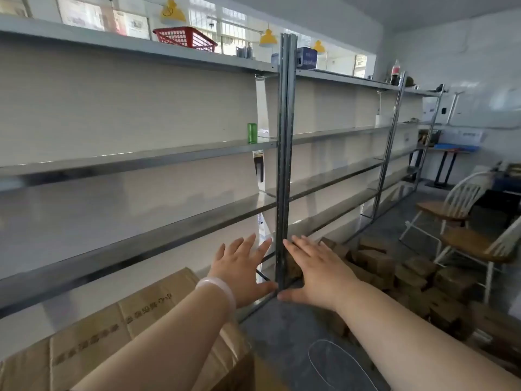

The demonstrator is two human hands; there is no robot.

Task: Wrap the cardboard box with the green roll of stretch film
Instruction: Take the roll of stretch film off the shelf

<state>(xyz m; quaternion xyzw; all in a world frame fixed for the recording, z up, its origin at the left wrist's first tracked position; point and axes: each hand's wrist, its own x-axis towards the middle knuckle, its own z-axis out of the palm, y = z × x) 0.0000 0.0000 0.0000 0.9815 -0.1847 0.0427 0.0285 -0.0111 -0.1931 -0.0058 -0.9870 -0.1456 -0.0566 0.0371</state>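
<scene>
A large cardboard box (93, 340) with printed lettering stands on the floor at the lower left, under my left forearm. The green roll of stretch film (252, 133) stands upright on the middle shelf, just left of the metal upright post (285, 165). My left hand (242, 270) and my right hand (315, 270) are stretched out side by side, palms down, fingers straight and spread. Both hold nothing and hover in front of the base of the post, well below the roll. A pale bangle circles my left wrist.
Long metal shelving (141, 162) runs along the left wall. A red basket (184, 38) sits on the top shelf. Several small cardboard boxes (394, 266) are heaped on the floor at the right. Two wooden chairs (462, 221) stand beyond them.
</scene>
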